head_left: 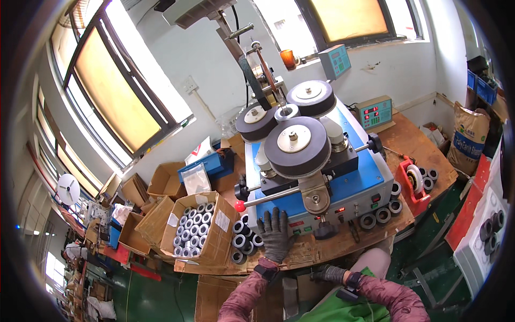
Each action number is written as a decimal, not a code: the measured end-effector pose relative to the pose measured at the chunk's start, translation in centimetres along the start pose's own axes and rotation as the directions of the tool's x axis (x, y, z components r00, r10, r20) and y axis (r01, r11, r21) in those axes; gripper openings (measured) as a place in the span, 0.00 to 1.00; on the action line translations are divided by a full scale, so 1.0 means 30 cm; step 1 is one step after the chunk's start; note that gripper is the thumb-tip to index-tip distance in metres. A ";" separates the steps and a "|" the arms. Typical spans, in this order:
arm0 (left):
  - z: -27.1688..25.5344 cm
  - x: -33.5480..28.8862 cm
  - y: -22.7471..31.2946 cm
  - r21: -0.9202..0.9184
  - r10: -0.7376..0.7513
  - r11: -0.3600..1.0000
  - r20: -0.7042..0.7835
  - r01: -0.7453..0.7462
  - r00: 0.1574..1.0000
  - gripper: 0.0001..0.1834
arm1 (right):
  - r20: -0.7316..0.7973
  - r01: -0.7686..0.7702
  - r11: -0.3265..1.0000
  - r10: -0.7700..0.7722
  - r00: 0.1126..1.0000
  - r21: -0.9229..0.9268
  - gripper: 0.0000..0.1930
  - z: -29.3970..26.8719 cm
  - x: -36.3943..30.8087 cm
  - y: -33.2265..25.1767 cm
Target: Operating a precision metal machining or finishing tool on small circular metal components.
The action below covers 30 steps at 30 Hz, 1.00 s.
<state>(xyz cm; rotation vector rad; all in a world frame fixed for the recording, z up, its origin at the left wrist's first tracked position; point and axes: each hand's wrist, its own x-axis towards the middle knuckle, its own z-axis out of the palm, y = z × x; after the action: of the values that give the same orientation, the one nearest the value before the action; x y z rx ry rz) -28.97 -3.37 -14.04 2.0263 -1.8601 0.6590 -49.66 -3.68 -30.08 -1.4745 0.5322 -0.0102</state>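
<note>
My left hand (pixel 275 236), in a dark grey glove, lies open with spread fingers against the lower front of a blue and white bench machine (pixel 354 212). My right hand (pixel 329 274), gloved too, rests low by my lap, fingers stretched leftward and seemingly holding nothing. Three dark rollers with pale hubs top the machine; the front roller (pixel 296 147) is nearest me. Between them sits a metal-coloured ring (pixel 287 111), under an upright arm (pixel 257 75). Beside my left hand, several dark ring cores (pixel 240 241) are piled on the wooden table (pixel 316 251).
An open cardboard box (pixel 221 228) full of grey rings stands left of the pile. More rings (pixel 383 215) line the machine's right front, near a red holder with a white spool (pixel 413 182). A control box with a lit display (pixel 374 112) stands behind. A white tray (pixel 477 252) is at far right.
</note>
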 end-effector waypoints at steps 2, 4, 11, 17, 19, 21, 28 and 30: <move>0.003 -0.006 -0.010 0.011 0.002 1.000 0.028 -0.002 1.000 0.49 | 0.062 -0.009 0.990 0.000 0.998 0.142 0.16 -0.009 0.013 0.009; 0.033 -0.013 -0.022 0.050 0.025 0.999 -0.114 -0.019 0.993 0.49 | 0.007 -0.008 0.996 0.008 1.000 0.084 0.16 -0.013 0.022 0.015; -0.014 -0.006 -0.022 -0.068 -0.003 0.998 0.013 0.004 1.000 0.47 | -0.047 -0.052 0.998 0.053 0.997 0.040 0.13 -0.013 0.032 -0.008; -0.003 0.001 -0.020 0.048 0.032 0.998 -0.079 -0.028 0.996 0.51 | -0.098 0.026 0.999 -0.023 0.995 0.024 0.18 -0.005 0.046 0.034; -0.037 -0.002 -0.022 -0.203 -0.028 0.979 -0.017 0.024 0.999 0.51 | -0.087 0.008 1.000 -0.008 0.996 0.001 0.18 -0.022 0.018 0.006; -0.047 -0.004 -0.027 -0.207 -0.019 0.978 -0.015 0.015 1.000 0.51 | -0.076 -0.007 1.000 0.006 0.997 -0.021 0.18 -0.026 -0.016 -0.055; -0.003 -0.016 -0.020 0.047 0.025 0.999 -0.127 -0.020 0.992 0.51 | -0.058 -0.072 0.996 0.075 0.995 0.048 0.18 -0.035 -0.066 -0.100; -0.056 0.002 -0.018 -0.176 -0.001 0.984 -0.121 -0.020 0.993 0.49 | -0.049 -0.020 1.000 0.020 0.999 0.012 0.19 -0.095 -0.128 -0.163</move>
<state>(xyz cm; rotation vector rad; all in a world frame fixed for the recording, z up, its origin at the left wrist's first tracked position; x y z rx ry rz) -28.65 -2.49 -12.55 1.8257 -1.7920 0.5833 -52.52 -5.68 -24.20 -1.4602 0.5862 -0.0341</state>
